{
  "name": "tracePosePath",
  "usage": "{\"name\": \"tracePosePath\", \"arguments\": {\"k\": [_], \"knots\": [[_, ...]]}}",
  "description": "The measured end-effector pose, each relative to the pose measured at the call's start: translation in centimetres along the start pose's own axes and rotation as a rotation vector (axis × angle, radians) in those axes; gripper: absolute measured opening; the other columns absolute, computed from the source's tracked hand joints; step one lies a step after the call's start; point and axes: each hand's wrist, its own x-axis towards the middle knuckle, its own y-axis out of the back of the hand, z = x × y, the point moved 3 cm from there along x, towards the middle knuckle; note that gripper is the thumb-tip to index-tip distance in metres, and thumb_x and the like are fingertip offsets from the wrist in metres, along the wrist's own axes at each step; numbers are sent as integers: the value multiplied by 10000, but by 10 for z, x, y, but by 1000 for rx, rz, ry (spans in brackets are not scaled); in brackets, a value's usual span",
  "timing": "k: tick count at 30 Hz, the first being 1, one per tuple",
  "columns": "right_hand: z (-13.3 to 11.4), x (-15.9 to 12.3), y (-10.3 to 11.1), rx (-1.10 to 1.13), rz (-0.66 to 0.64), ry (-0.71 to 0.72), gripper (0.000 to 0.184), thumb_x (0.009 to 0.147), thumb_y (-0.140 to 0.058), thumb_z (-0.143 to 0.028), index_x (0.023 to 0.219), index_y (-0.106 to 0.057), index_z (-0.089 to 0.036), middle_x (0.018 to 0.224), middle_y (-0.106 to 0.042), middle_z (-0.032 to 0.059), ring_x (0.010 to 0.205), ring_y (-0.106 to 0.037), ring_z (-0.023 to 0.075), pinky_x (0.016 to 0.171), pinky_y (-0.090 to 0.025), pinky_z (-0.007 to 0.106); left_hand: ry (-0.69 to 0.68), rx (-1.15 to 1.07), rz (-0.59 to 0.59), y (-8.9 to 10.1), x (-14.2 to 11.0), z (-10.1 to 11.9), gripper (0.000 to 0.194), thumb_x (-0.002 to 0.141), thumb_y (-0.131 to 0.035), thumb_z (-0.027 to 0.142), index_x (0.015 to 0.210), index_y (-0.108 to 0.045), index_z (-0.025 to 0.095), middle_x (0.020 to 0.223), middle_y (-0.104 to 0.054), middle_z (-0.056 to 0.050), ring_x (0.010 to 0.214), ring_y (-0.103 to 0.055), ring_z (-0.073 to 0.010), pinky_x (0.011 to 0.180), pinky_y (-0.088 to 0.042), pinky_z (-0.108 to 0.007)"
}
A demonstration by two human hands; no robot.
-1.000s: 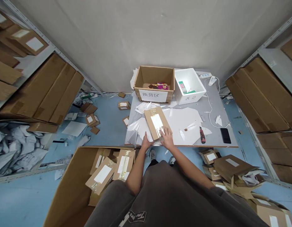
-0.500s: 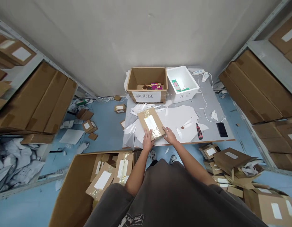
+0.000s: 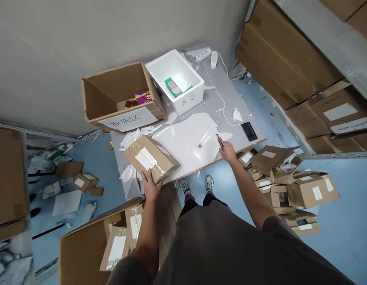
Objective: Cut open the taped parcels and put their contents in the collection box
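Observation:
A taped cardboard box [image 3: 152, 156] with a white label sits at the left of the table, set at an angle. My left hand [image 3: 151, 188] grips its near edge, fingers on the labelled face and thumb by the end. At the table's front edge, my right hand [image 3: 228, 152] is closed round a red and black utility knife [image 3: 220, 141], which points away from me. White paper [image 3: 189, 136] lies under and between them, with torn scraps around the box.
Behind stand an open carton [image 3: 118, 85] and a white foam box [image 3: 186, 97], both holding small packages. A phone [image 3: 249, 131], cable and power strip [image 3: 203, 54] lie on the right. A large carton of parcels [image 3: 82, 253] is at my left; boxes [image 3: 269, 154] pile up right.
My right hand has left the box and taken hold of the utility knife. My left hand stays on the box, which has turned somewhat. The view has swung to the right.

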Motion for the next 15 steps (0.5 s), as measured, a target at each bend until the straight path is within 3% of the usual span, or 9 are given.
{"name": "tracePosePath", "arguments": {"k": [3,7,12,15], "knots": [[36,24,-21,14,-31,-132,539,975,-618,-304,1484,-618,-126,1382,-646,214,1248,-563,363,1125,-458,502,19,38,12,-1,-1,0,1098,841,-837,417,1748,-238,260,1840,28,-192,1640,-290,-458,1169,-511,-591],[52,60,-44,23,-35,-299,462,975,-676,-304,1378,-643,-80,1337,-632,231,1156,-548,292,1082,-430,430,46,65,5,-2,0,-2,1133,827,-847,402,1755,-211,265,1841,64,-175,1647,-277,-451,1145,-536,-572],[45,67,-53,40,-57,-338,350,961,-629,-216,1279,-633,-68,1279,-647,254,1064,-570,252,996,-455,414,71,56,13,-5,-6,8,1119,826,-855,352,1751,-231,266,1845,60,-161,1666,-224,-440,1189,-500,-543],[22,56,-45,72,-32,-329,298,975,-579,-236,1263,-597,-162,1089,-711,180,944,-641,267,904,-501,431,80,13,-5,-10,-13,22,1116,836,-846,321,1758,-221,242,1841,79,-176,1637,-286,-470,1169,-515,-541]]}}
